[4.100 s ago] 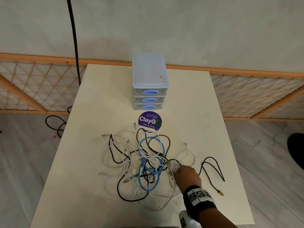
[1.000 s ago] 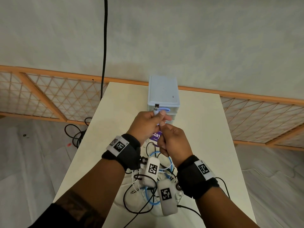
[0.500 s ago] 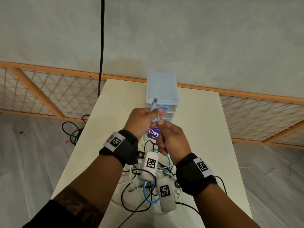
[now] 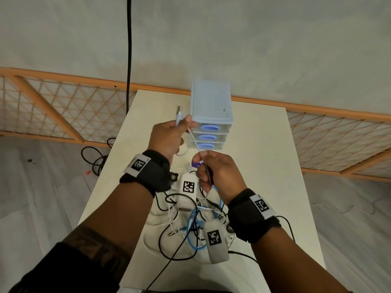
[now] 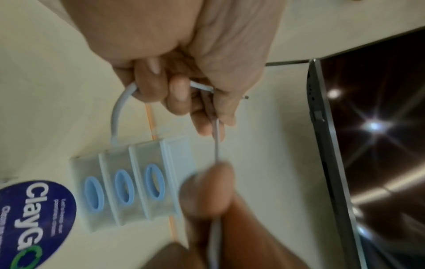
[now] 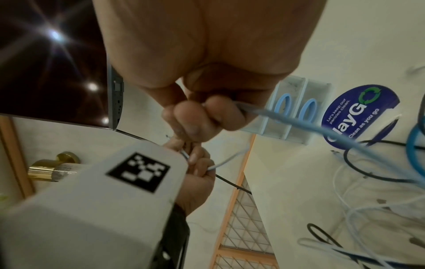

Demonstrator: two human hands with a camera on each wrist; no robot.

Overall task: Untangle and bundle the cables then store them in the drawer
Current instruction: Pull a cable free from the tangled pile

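My hands have drawn apart since a moment ago, stretching the white cable (image 4: 193, 138) taut between them.

Over the tabletop (image 4: 262, 157), the drawer unit (image 4: 211, 115) stands at the far edge, all three drawers closed. The tangled cables (image 4: 190, 225) lie under my wrists. My left hand (image 4: 169, 137) has its fingers curled round the white cable's plug end, plug pointing up; my right hand (image 4: 218, 172) pinches the same cable lower down, just above the pile.

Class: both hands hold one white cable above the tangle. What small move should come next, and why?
Probably the right hand slides down the white cable, feeding the left hand another loop: a loop and the plug already sit there, while the rest trails into the tangle.
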